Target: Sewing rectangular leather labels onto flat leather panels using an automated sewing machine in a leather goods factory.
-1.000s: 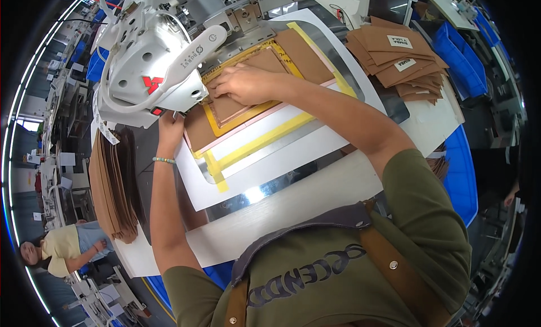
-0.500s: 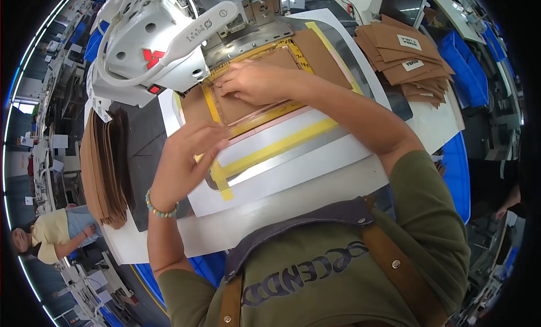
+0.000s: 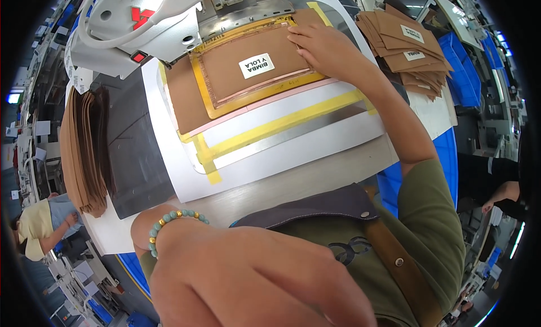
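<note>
My right hand [image 3: 327,48] lies flat on the right end of a brown piece [image 3: 225,73] that carries a small white label [image 3: 256,66]. The piece sits inside a yellow-edged clamp frame [image 3: 259,98] under the white sewing machine head [image 3: 141,17]. The frame rests on a white template plate [image 3: 282,152] marked with yellow tape. My left hand [image 3: 242,276], with a green bead bracelet on its wrist, is raised close to the camera at the bottom and touches nothing on the table. Only its back shows, so its fingers and palm are hidden.
A stack of plain brown pieces [image 3: 84,152] stands at the left beside a dark grey mat [image 3: 132,152]. Labelled brown pieces [image 3: 411,45] are piled at the right, with blue bins [image 3: 468,67] beyond. A person [image 3: 39,225] works at lower left; another person's hand [image 3: 501,191] shows at the right.
My left hand has lifted off the template's left side and come up close to the camera. My right hand has stayed on the brown piece in the frame.
</note>
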The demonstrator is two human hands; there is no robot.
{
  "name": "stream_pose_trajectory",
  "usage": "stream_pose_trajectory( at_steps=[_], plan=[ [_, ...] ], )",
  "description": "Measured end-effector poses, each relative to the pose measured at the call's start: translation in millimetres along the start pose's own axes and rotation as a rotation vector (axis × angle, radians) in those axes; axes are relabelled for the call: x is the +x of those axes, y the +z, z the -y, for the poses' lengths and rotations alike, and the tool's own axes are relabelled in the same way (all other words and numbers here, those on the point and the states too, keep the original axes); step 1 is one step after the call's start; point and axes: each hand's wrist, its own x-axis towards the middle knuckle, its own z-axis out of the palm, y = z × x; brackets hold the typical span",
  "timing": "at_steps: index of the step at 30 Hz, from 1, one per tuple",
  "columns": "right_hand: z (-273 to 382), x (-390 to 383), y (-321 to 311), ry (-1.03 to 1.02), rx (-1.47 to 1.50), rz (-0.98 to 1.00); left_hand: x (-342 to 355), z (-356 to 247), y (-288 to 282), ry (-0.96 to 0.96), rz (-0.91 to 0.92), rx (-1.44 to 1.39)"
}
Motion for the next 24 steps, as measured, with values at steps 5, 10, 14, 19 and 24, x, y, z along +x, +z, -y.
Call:
stream_pose_trajectory(
  at_steps=[5, 10, 14, 19, 24],
  plan=[
    [6, -5, -1, -0.040, 0.060, -0.002, 9, 29, -33, -0.106, 0.119, 0.420],
    [7, 6, 14, -0.103, -0.078, -0.064, -25, 59, -101, -0.516, 0.048, 1.568],
    [17, 12, 11, -0.034, -0.094, 0.045, -52, 75, -152, -0.523, -0.002, 1.866],
    [25, 15, 5, -0.011, -0.096, 0.076, -63, 81, -172, -0.641, 0.003, 1.999],
    [19, 10, 10, -0.013, -0.069, 0.028, -65, 89, -176, -0.583, 0.001, 2.030]
  ],
)
